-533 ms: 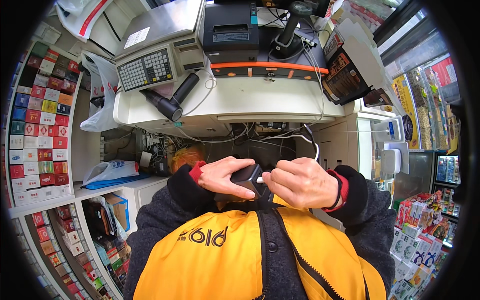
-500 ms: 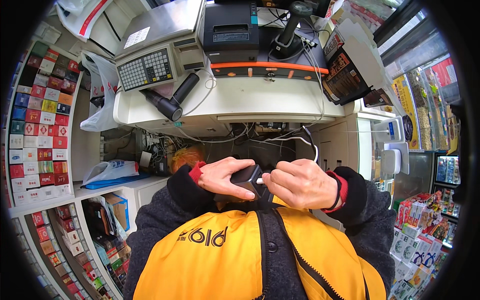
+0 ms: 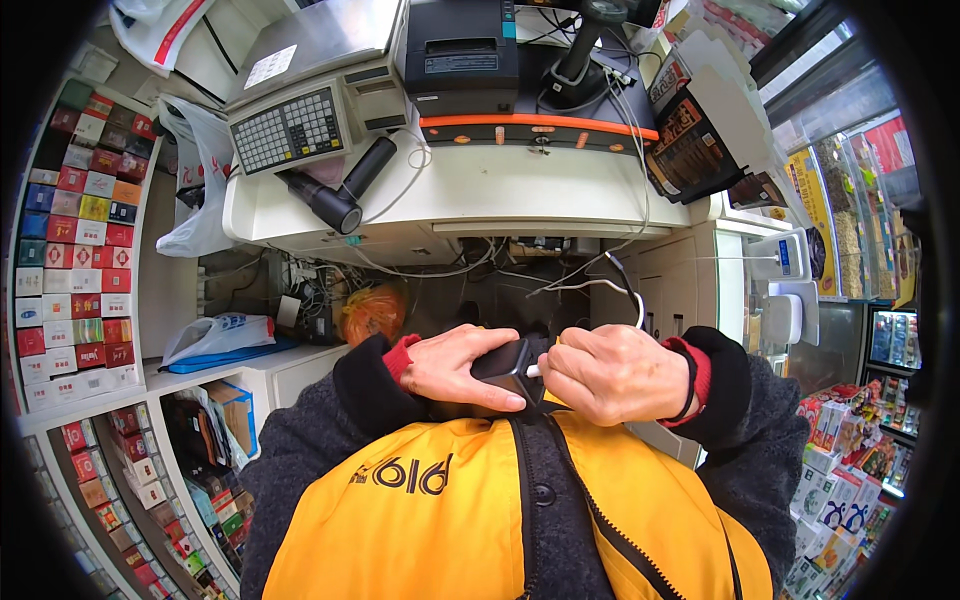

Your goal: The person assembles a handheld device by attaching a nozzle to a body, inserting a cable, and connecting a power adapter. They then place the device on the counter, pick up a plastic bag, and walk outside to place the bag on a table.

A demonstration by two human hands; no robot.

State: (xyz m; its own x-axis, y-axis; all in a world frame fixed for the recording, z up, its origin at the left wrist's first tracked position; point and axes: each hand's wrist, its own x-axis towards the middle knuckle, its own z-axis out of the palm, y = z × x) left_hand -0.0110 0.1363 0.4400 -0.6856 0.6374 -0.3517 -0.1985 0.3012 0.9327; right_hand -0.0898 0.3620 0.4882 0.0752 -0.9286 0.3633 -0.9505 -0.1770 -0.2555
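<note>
Both hands at chest: left hand [image 3: 458,368] clamped round a dark device [image 3: 508,362], right hand [image 3: 610,375] pinching its white cable [image 3: 600,290] (counter [image 3: 520,190] edge just ahead).

Open gap beyond the hands; the counter [image 3: 520,195] overhangs far, cables [image 3: 590,285] dangle, shelves [image 3: 70,230] block left.

A yellow vest with a dark zip over a grey fleece jacket with red inner cuffs.

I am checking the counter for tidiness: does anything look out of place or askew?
Yes: the black handheld scanner lies tilted at the white counter's front edge, and loose cables hang tangled underneath.
</note>
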